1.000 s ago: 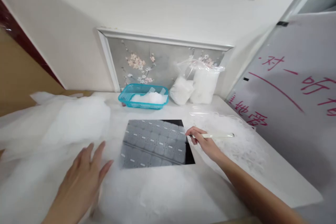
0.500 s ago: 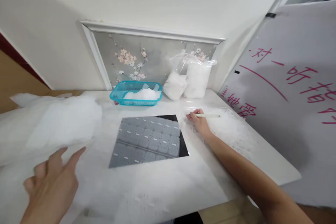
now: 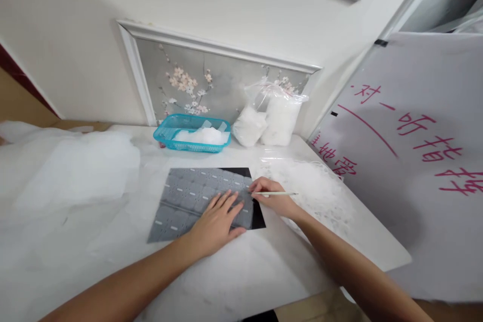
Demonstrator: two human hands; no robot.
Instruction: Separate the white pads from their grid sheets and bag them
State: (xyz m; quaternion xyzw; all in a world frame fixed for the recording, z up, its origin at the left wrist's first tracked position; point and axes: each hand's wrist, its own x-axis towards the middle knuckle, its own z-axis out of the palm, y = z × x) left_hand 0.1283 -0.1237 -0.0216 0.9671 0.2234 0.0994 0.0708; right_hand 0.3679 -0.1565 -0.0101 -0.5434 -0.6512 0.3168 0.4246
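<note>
A flat sheet [image 3: 181, 196] lies on the white table, showing rows of grey rounded panels with small pale bars and a black right edge. My left hand [image 3: 221, 219] rests flat on its right half, fingers spread. By the sheet's right edge, my right hand [image 3: 274, 197] pinches a slim pale-green pen-like tool [image 3: 277, 193]. The tool's tip points left over the sheet; whether it touches cannot be made out. Part of the sheet is hidden under my left hand.
Behind the sheet stands a blue plastic basket [image 3: 160, 133] holding white pieces. Clear bags [image 3: 281, 118] of white material lean near the wall. Thin white sheets [image 3: 83, 166] are heaped on the left. White scraps [image 3: 320, 191] lie on the right, beside a whiteboard [image 3: 385, 201] with red writing.
My left hand has come from the heap of white sheets on the left onto the printed sheet. My right hand has moved left and nearer with the pen-like tool, to the sheet's edge.
</note>
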